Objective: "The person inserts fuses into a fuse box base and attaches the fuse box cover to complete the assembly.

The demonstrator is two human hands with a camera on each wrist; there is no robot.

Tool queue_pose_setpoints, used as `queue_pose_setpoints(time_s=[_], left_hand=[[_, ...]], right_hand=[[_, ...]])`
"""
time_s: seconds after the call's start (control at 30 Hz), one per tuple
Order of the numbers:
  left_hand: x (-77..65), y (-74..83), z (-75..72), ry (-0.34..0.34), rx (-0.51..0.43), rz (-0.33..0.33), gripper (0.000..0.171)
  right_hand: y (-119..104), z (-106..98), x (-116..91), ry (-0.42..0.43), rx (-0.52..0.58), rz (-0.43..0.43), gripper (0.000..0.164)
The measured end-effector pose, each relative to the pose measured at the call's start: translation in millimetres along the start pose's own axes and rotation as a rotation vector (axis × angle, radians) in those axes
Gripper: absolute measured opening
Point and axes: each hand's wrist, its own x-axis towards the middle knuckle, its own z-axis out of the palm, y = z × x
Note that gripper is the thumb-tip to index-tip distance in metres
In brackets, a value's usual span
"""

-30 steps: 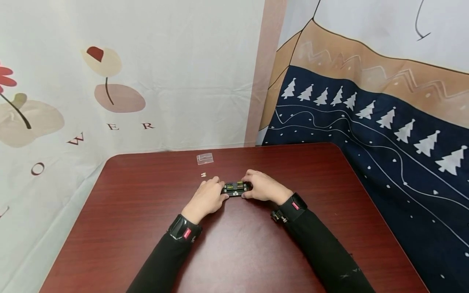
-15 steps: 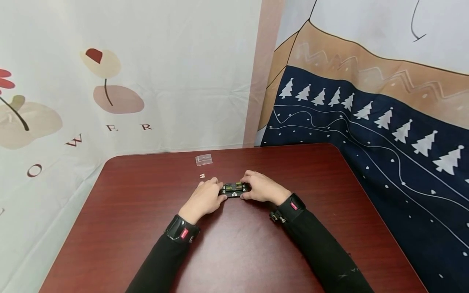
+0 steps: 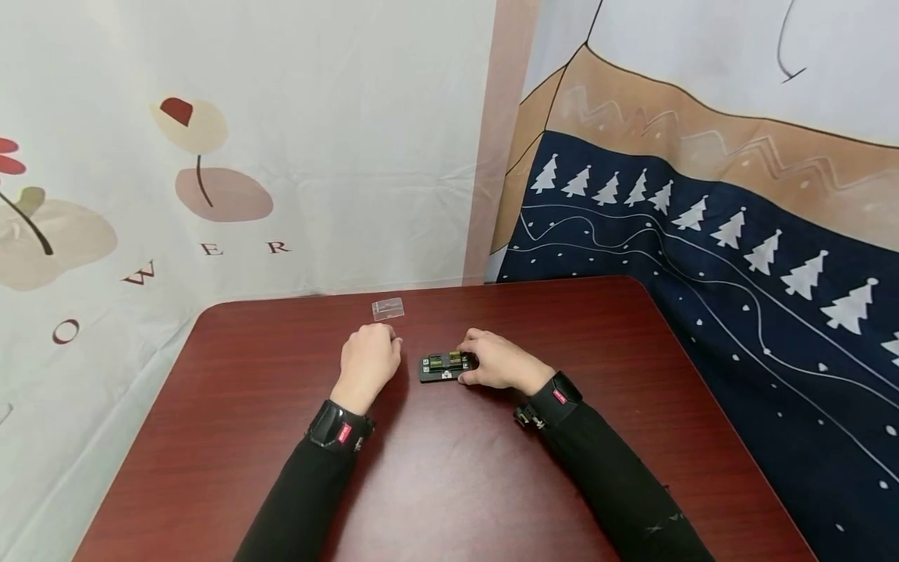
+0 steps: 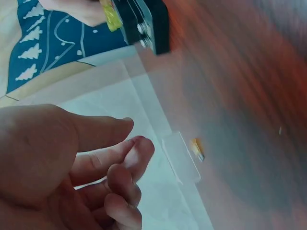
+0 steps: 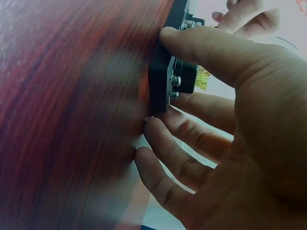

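Note:
A flat black terminal block [image 3: 437,373] with screws and yellow-green parts on top lies on the table. My right hand [image 3: 504,361] holds its right end; in the right wrist view the thumb [image 5: 192,40] presses one long edge and fingers lie along the other side. To the left of the block, my left hand [image 3: 367,361] is off it, back of the hand up. Its fingers [image 4: 139,153] bend loosely with nothing between them in the left wrist view. Beyond them lies a tiny yellowish piece with a metal end [image 4: 197,148], hidden behind the hand in the head view.
A small clear plastic piece [image 3: 388,309] lies near the far edge of the red-brown table [image 3: 449,476]. Behind the table hang a pale printed cloth [image 3: 379,156] and a dark blue cloth with white trees [image 3: 632,226].
My left hand has let go of the block's left end and moved left and away from me, covering the tiny piece. My right hand stays at the block's right end.

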Motion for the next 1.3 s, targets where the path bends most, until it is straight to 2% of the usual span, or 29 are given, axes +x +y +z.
queue_pose_setpoints(time_s=[0.27, 0.5, 0.93, 1.3], left_hand=[[14.3, -9.6, 6.2, 0.01, 0.028, -0.055, 0.028], [20.5, -11.5, 16.4, 0.017, 0.038, -0.083, 0.028], [26.7, -12.8, 20.5, 0.036, 0.061, -0.107, 0.027], [28.5, -12.6, 20.6, 0.008, 0.072, -0.092, 0.027]], right_hand=[[0, 1, 0, -0.002, 0.004, -0.004, 0.048], [2, 1, 1, 0.006, 0.001, -0.014, 0.048], [-1, -1, 1, 0.006, 0.002, -0.02, 0.047], [-3, -3, -1, 0.005, 0.01, -0.01, 0.047]])
